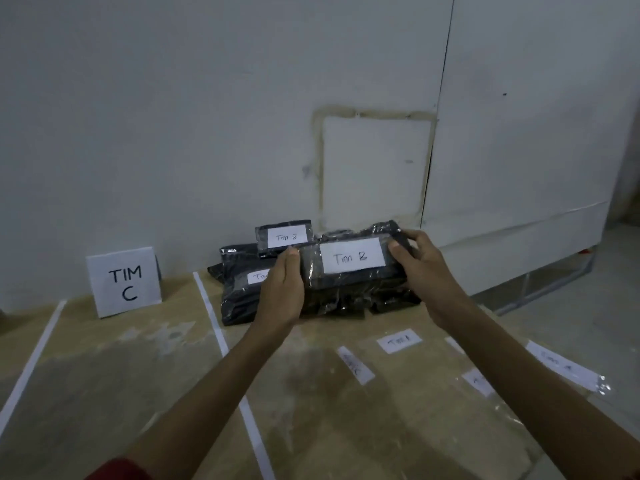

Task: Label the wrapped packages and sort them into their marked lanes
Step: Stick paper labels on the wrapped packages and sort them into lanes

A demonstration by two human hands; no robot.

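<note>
I see the "Tim B" pkg (pixel 349 271) on top of the black pile (pixel 242 292) by the wall, in the lane right of the tape line (pixel 221 341). L hand (pixel 282 289) is flat, fingers straight, pressing its left end. R hand (pixel 419 265) has fingers curled round its right end. TIM C sign (pixel 124 282) stands in the lane to the left. Loose labels (pixel 398 340) lie on the surface (pixel 104 375) nearer me.

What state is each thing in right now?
Black plastic-wrapped package, large label: labelled Tim B, held between both hands.
Small black wrapped package behind: labelled Tim B, resting on pile.
Big black bag underneath: label partly hidden.
White TIM C sign card: upright.
Left hand: straight fingers pressing package end.
Right hand: fingers curled round other end.
</note>
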